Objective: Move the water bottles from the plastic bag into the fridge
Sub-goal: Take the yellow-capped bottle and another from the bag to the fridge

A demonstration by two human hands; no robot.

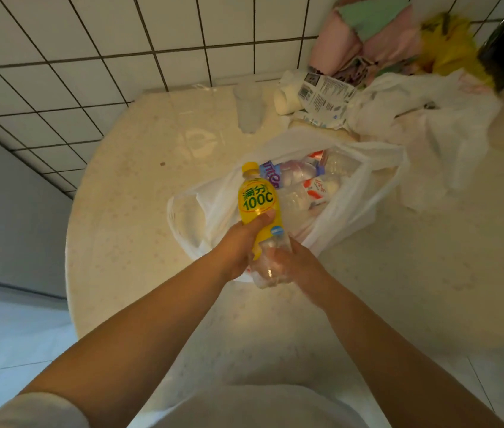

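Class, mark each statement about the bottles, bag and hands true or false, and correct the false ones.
1. Both hands hold the yellow-labelled bottle. True: left hand, right hand.
2. The plastic bag is empty. False: bottles lie inside.
3. The held bottle's cap is red. False: it is yellow.
4. The bag sits on the countertop. True.
5. A clear plastic cup stands near the tiled wall. True.
6. The fridge is open in view. False: no open fridge shows.

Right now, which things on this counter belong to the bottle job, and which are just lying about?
Part of the job:
- yellow-labelled plastic bottle, held by left hand and right hand
- white plastic bag
- clear bottles inside it

Lying about:
- clear plastic cup
- crumpled white bag
- pink and green cloth
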